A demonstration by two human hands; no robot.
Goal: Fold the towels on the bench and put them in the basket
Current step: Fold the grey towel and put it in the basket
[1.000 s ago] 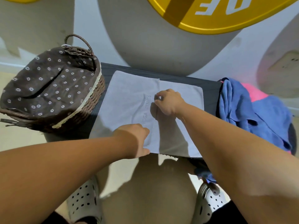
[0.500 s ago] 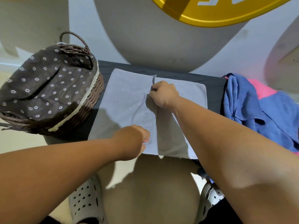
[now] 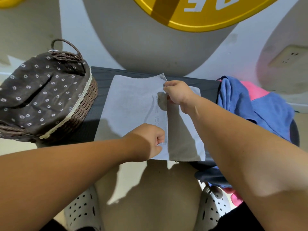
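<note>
A light grey towel [image 3: 131, 104] lies spread on the dark bench [image 3: 103, 75], its upper layer folded so that a hemmed edge runs down the middle. My left hand [image 3: 150, 140] pinches that edge near the towel's front. My right hand [image 3: 178, 94] pinches the same edge at the far end, lifting the far corner off the bench. A brown wicker basket [image 3: 80, 114] with a dark flowered lining stands at the bench's left end. At the right end lies a heap of blue towels [image 3: 266, 112] over a pink one [image 3: 253, 89].
A white wall with a big grey and yellow graphic [image 3: 183, 14] rises right behind the bench. A wall socket [image 3: 290, 57] sits at the far right. My white perforated clogs [image 3: 81, 212] stand on the beige floor below the bench's front edge.
Both hands have gripped the towel's middle edge and raised it. The far corner now stands up off the bench under my right hand.
</note>
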